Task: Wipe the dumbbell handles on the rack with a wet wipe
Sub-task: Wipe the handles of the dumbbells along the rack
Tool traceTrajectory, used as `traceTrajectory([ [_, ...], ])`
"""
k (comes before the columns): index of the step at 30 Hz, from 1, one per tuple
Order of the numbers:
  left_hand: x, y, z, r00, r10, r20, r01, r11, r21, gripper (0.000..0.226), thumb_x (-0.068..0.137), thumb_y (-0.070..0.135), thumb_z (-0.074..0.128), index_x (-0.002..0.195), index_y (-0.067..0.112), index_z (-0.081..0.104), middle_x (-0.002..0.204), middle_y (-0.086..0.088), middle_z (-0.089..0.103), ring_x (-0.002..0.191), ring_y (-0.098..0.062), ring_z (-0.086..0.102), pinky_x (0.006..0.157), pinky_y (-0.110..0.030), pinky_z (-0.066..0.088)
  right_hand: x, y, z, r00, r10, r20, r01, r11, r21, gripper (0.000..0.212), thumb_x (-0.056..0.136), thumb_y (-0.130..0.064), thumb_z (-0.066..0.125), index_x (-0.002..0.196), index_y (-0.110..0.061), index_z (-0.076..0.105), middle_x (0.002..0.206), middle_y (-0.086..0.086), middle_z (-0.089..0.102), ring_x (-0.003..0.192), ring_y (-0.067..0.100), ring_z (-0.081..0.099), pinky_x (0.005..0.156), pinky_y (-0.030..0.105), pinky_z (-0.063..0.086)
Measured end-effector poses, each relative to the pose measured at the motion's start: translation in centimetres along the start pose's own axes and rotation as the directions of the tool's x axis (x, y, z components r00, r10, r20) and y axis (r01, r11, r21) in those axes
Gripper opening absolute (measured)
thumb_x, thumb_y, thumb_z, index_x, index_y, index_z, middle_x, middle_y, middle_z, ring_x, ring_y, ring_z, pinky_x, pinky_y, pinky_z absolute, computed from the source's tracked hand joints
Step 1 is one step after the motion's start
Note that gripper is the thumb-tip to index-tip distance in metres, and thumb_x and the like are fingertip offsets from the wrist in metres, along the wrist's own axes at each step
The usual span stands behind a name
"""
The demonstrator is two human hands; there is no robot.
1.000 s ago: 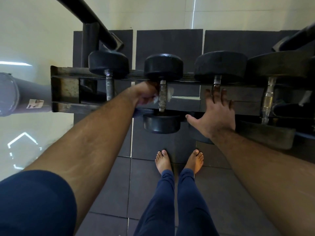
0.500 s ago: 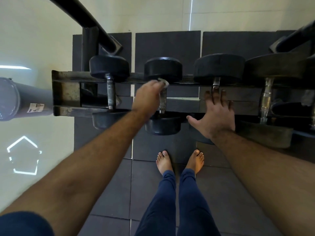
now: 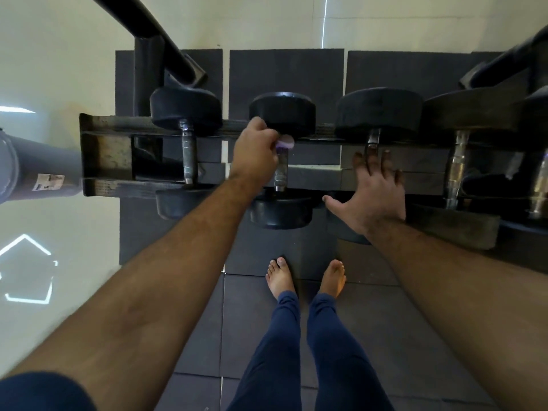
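Several black dumbbells lie across a dark metal rack (image 3: 118, 126). My left hand (image 3: 255, 152) grips a pale wet wipe (image 3: 285, 142) against the far end of the steel handle of the second dumbbell (image 3: 281, 173), just under its far head. My right hand (image 3: 373, 191) rests flat with spread fingers on the third dumbbell (image 3: 379, 111), covering most of its handle. The first dumbbell's handle (image 3: 189, 155) stands bare at the left, and another steel handle (image 3: 456, 170) shows at the right.
A thick grey pipe (image 3: 35, 167) juts in from the left beside the rack. A black slanted frame bar (image 3: 154, 28) rises at the back left. My bare feet (image 3: 305, 277) stand on dark rubber floor tiles below the rack.
My left hand with the wipe has slid along the second dumbbell's handle from its middle to the far end. My right hand has stayed put on the third dumbbell.
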State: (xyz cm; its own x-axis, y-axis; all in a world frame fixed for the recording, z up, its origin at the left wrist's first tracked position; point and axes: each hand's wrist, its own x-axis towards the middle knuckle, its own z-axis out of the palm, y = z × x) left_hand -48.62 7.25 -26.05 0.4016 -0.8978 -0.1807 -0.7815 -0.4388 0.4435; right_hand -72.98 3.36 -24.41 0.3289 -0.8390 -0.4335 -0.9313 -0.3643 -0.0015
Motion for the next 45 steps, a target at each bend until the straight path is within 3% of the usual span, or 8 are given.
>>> traceTrajectory([
  [6,-3.3,1.2,0.4,0.885,-0.092,0.456,0.088,0.996,0.03,0.027,0.087,0.006,0.067,0.104,0.023,0.081,0.104,-0.001,0.073,0.1,-0.022,0.069,0.094,-0.036,0.058,0.1,0.3,0.1,1.0,-0.022,-0.009,0.022,1.0,0.004,0.123,0.076,-0.09,0.053,0.17,-0.02,0.019,0.178,0.009,0.013,0.164,0.037,0.011,0.129,0.061,0.022],
  [8,-4.6,2.4,-0.4,0.918,-0.135,0.374,0.209,0.964,-0.166,0.016,0.09,0.013,0.072,0.097,0.024,0.082,0.09,0.005,0.073,0.09,-0.014,0.07,0.084,-0.031,0.06,-0.1,0.2,0.0,1.0,-0.026,-0.011,0.026,0.999,0.031,0.123,0.075,-0.09,0.056,0.17,-0.02,0.021,0.178,0.01,0.017,0.163,0.037,0.014,0.129,0.061,0.023],
  [11,-6.2,5.3,-1.2,0.876,-0.356,0.325,0.48,0.585,-0.654,0.024,0.09,0.033,0.081,0.089,0.009,0.078,0.071,0.001,0.068,0.065,-0.01,0.061,0.057,-0.025,0.052,-0.4,0.4,-0.1,0.999,-0.037,-0.002,0.037,0.991,0.125,0.12,0.075,-0.09,0.059,0.166,-0.019,0.03,0.177,0.009,0.021,0.162,0.034,0.02,0.127,0.058,0.029],
  [15,-6.8,9.2,0.0,0.752,-0.451,0.481,0.618,0.231,-0.751,0.017,0.09,0.008,0.064,0.102,0.007,0.076,0.089,-0.01,0.074,0.081,-0.022,0.067,0.065,-0.032,0.055,-0.2,3.0,-0.4,0.997,-0.022,-0.079,0.055,0.898,0.436,0.098,0.077,-0.085,0.059,0.146,-0.017,0.055,0.15,0.01,0.056,0.141,0.033,0.05,0.114,0.055,0.048],
  [19,-7.6,13.4,2.5,0.73,-0.514,0.451,0.566,0.084,-0.82,0.02,0.091,0.001,0.056,0.106,-0.001,0.07,0.093,-0.014,0.073,0.085,-0.029,0.07,0.077,-0.05,0.062,-0.7,9.5,-1.3,0.988,-0.073,-0.134,0.109,0.952,0.286,0.098,0.087,-0.084,0.045,0.153,-0.012,0.053,0.164,0.015,0.046,0.156,0.033,0.035,0.128,0.056,0.028],
  [24,-7.6,19.4,5.1,0.737,-0.514,0.438,0.495,-0.03,-0.868,0.044,0.092,-0.017,0.047,0.117,0.012,0.068,0.113,-0.018,0.075,0.096,-0.027,0.074,0.072,-0.032,0.063,0.5,18.6,-2.9,0.99,-0.106,-0.092,0.109,0.994,0.024,0.112,0.083,-0.092,0.034,0.161,-0.012,0.042,0.168,0.016,0.039,0.155,0.036,0.036,0.129,0.056,0.024],
  [33,-5.4,24.0,7.6,0.656,-0.597,0.462,0.371,-0.278,-0.886,0.021,0.092,-0.009,0.066,0.114,-0.01,0.069,0.101,-0.017,0.077,0.084,-0.023,0.075,0.073,-0.024,0.063,1.7,22.1,-2.8,0.976,-0.056,0.21,0.009,0.976,0.219,0.132,0.079,-0.096,0.051,0.171,-0.022,-0.01,0.18,0.005,-0.01,0.166,0.028,0.0,0.13,0.051,0.02],
  [45,-1.2,20.0,10.9,0.64,-0.768,-0.007,0.561,0.474,-0.679,0.025,0.093,0.039,0.078,0.084,0.016,0.072,0.078,-0.002,0.075,0.067,-0.016,0.072,0.062,-0.034,0.064,1.5,21.2,-0.3,0.995,0.005,0.097,-0.029,0.967,0.252,0.13,0.075,-0.097,0.039,0.171,-0.022,-0.006,0.18,0.003,-0.007,0.166,0.029,0.002,0.132,0.054,0.016],
])
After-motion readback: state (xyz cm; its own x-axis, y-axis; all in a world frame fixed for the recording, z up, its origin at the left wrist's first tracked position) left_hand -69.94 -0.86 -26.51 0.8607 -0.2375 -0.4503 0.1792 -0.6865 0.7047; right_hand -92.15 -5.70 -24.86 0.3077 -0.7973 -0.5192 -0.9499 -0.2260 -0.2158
